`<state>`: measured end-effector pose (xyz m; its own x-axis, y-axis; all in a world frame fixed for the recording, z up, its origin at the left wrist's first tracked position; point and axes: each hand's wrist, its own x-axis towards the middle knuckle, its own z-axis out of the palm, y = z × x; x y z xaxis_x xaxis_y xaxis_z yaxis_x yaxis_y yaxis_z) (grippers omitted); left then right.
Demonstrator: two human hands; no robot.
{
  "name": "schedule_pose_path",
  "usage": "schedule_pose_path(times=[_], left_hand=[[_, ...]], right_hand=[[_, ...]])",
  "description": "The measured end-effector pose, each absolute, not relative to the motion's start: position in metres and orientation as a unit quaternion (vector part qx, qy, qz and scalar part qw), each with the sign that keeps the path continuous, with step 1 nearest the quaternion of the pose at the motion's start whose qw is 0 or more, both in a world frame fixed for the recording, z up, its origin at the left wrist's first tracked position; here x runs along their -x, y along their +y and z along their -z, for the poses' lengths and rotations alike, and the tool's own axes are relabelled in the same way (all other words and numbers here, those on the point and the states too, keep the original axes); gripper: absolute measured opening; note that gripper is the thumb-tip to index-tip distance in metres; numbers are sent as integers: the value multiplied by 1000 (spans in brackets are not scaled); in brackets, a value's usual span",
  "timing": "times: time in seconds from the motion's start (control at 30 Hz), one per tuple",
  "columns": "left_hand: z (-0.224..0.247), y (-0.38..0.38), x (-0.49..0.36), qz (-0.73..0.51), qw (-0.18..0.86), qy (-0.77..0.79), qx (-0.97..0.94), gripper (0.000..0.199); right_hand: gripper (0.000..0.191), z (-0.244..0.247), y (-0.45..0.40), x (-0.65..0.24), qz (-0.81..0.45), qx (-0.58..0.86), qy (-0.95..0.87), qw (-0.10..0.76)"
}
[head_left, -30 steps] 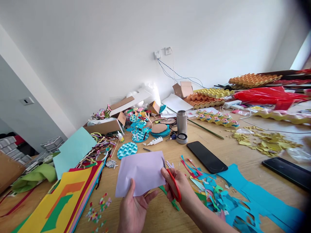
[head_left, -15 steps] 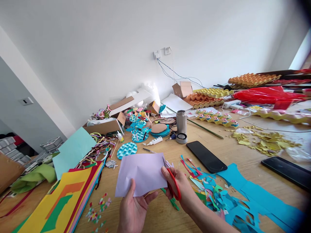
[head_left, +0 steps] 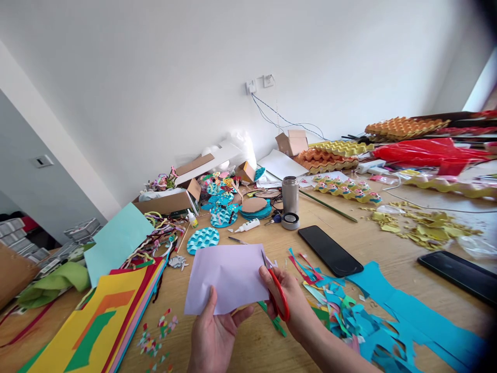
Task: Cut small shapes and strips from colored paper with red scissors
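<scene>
A sheet of light purple paper (head_left: 227, 277) is held up over the table, tilted toward me. My left hand (head_left: 215, 331) grips its lower edge, thumb on the front face and fingers behind. At the paper's right edge, my right hand (head_left: 287, 298) is closed round a pair of scissors with red handles (head_left: 282, 295). The dark blades point up along that edge, partly hidden by my fingers and the sheet. Small purple strips lie just beyond the blades. Tiny coloured paper bits (head_left: 157, 334) are scattered to the left of my left hand.
Coloured paper sheets (head_left: 116, 295) are stacked at left. A black phone (head_left: 330, 250), blue paper scraps (head_left: 357, 321) and another phone (head_left: 458, 274) lie at right. Farther back stand a metal flask (head_left: 290, 196), a glue bottle (head_left: 248, 226), wavy blue discs (head_left: 203, 241) and egg trays (head_left: 326, 160).
Almost nothing differs. My right hand and the scissors have shifted very slightly, and the purple paper stays in nearly the same place.
</scene>
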<state>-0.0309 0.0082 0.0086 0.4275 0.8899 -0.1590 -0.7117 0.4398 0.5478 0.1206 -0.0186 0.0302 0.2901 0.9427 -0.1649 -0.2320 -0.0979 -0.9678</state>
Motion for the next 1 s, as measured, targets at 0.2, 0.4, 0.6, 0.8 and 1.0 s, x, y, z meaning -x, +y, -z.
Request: schedule_pose_path(times=[0.2,0.4,0.6,0.8,1.0], left_hand=[[-10,9,30,-492,818,215,-209,40],[-9,9,32,-491,822,203,-205,38],[-9,9,34,-490,820,208,-210,32],[-11,10,32,-493,809,230,-223,36],[-15,8,31,-500,794,261,-226,35]], right_hand=[[43,-28,-19,-122,-498,557,-323,580],[42,-31,-20,-122,-498,556,-333,576],[44,-29,-20,-122,-505,544,-331,582],[45,-26,-19,-122,-501,544,-328,588],[45,-26,-19,-121,-500,546,-326,589]])
